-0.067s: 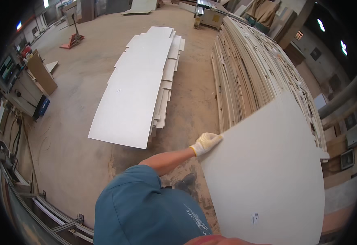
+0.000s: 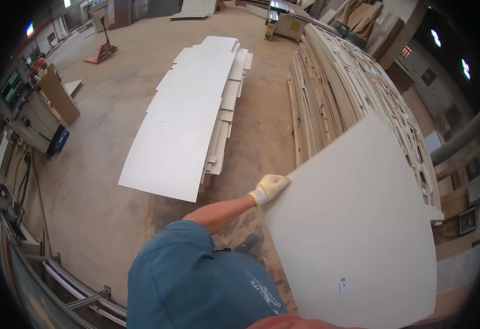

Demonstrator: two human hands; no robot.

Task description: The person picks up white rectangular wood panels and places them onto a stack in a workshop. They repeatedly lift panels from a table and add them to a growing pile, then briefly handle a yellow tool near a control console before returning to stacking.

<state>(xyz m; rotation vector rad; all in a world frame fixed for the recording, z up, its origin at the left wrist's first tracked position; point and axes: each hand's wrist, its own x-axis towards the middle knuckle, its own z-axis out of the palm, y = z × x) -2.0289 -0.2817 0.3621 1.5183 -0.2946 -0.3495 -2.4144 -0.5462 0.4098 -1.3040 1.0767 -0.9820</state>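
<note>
My left hand, in a pale knitted work glove with a yellow cuff edge, is closed on the left edge of a large white panel. The panel is held tilted at my right side, with a small printed label low on its face. My right hand cannot be seen. A reddish, skin-like shape shows at the lower edge, too cut off to identify. Ahead of me lies a low stack of white boards of differing sizes, the top board overhanging the lower ones.
Beyond the held panel, a long stack of wooden strips and boards runs along the right. A red pallet jack stands far left. A machine cabinet with a screen and metal rails line the left. A machine table stands at the back.
My left hand and the panel's gripped edge have shifted slightly left and up. The panel's upper corner has moved left too.
</note>
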